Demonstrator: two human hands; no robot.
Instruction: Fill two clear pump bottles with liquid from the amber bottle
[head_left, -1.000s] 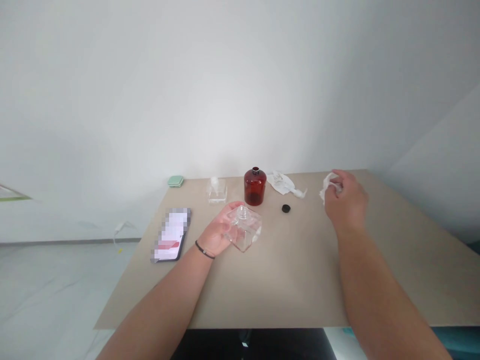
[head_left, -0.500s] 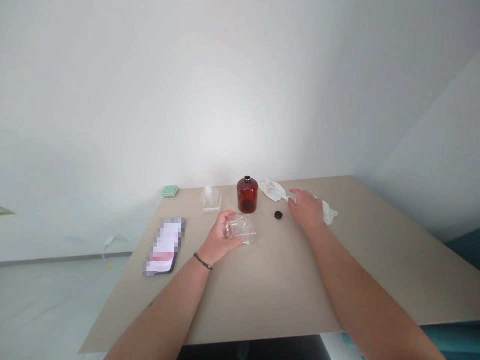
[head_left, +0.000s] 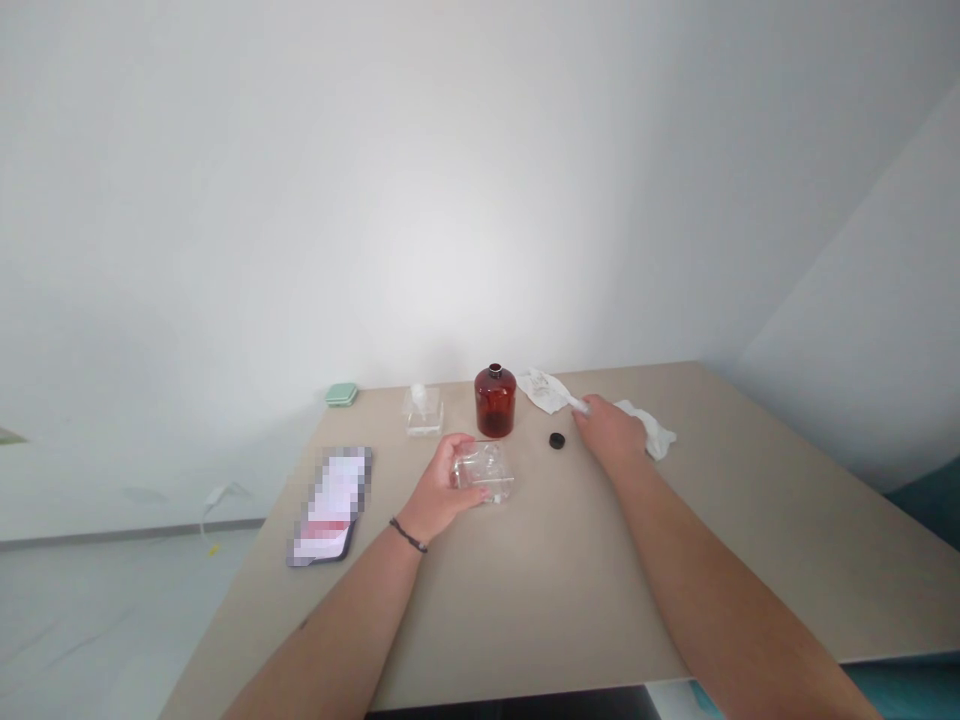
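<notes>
My left hand (head_left: 441, 492) is wrapped round the left side of a clear, square-sided bottle (head_left: 486, 470), held low over the table. Between the fingers of my right hand (head_left: 611, 425) is one end of a slender white piece (head_left: 576, 403); its other end rests on a crumpled white tissue (head_left: 545, 390). The closed hand hides the rest of that piece. A small black cap (head_left: 556, 440) lies just left of this hand. Behind the clear bottle, an amber-red bottle (head_left: 495, 405) stands upright with its neck uncapped.
A second clear container (head_left: 424, 415) with a white top stands left of the red bottle. Beyond it is a green case (head_left: 342, 394) at the back edge. A phone (head_left: 330, 505) lies at left. Another tissue (head_left: 652, 435) is beside my right hand. A wall rises behind the table.
My right hand has closed its fingers on the end of the slender white piece. My left hand keeps hold of the clear bottle. The whole view has shifted slightly.
</notes>
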